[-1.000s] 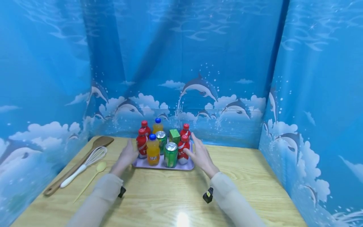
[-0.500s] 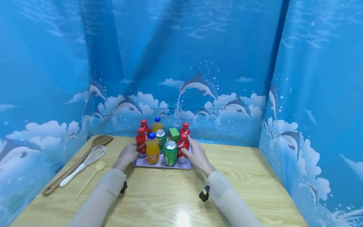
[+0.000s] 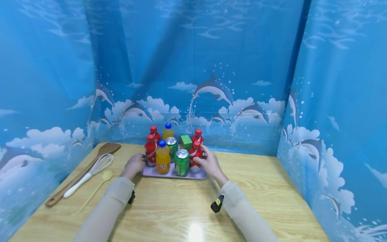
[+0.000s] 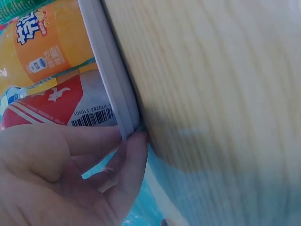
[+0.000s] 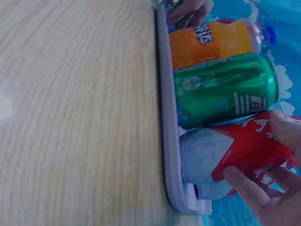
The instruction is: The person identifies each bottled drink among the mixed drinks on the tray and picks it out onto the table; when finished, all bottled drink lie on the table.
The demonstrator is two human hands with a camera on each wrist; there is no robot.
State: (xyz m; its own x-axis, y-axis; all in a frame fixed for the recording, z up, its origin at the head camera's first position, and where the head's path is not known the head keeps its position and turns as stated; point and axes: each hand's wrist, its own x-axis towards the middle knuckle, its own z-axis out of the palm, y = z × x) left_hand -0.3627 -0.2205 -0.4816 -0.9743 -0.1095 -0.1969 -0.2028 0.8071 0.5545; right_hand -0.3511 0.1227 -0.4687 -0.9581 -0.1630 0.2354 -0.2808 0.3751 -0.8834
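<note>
A lilac tray (image 3: 169,175) bears several drinks. At its left end my left hand (image 3: 134,165) pinches the rim between thumb and fingers; in the left wrist view the tray's edge (image 4: 110,66) runs into that pinch. On the right side, my right hand (image 3: 211,164) holds the front red bottle (image 3: 195,155), thumb on one side and fingers on the other. In the right wrist view this red-and-white bottle (image 5: 207,155) stands beside a green can (image 5: 225,89). An orange drink bottle (image 3: 163,159) with a blue cap stands at the tray's front, next to another red bottle (image 3: 150,151).
Behind them are a second green can (image 3: 171,148), a green box (image 3: 185,143) and more bottles. Left on the wooden table (image 3: 169,208) lie a wooden spatula (image 3: 81,174), a white whisk (image 3: 90,173) and a yellow spoon (image 3: 96,191). A blue dolphin curtain (image 3: 193,67) stands behind.
My left hand has closed from straight fingers onto the tray's rim. My right hand has moved left and now grips the front right red bottle. The tray looks unmoved.
</note>
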